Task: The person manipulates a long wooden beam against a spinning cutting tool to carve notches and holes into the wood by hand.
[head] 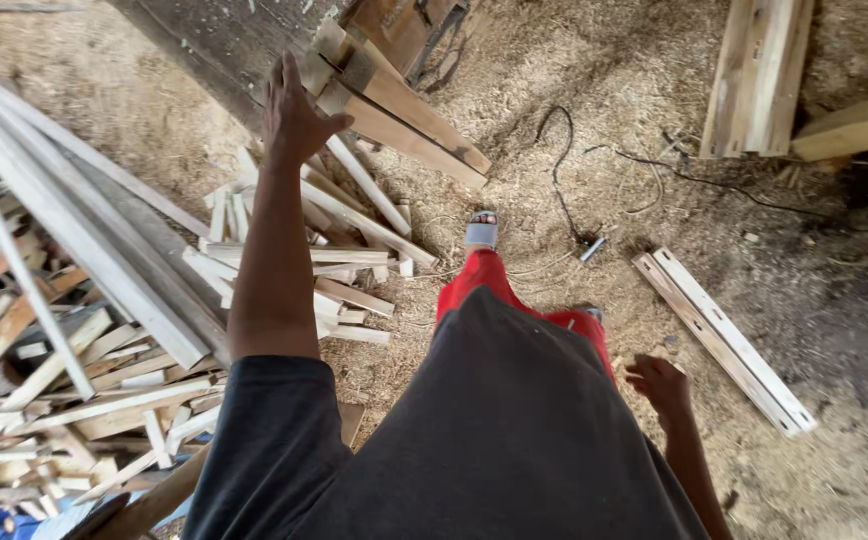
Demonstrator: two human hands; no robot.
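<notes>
on sawdust, two hands: left hand (294, 115) touching planks (394, 105)

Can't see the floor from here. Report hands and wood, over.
Left hand open, stretched out at the stacked planks. Right hand low, holding nothing. Loose offcuts and black cable on the sawdust by the feet.
</notes>
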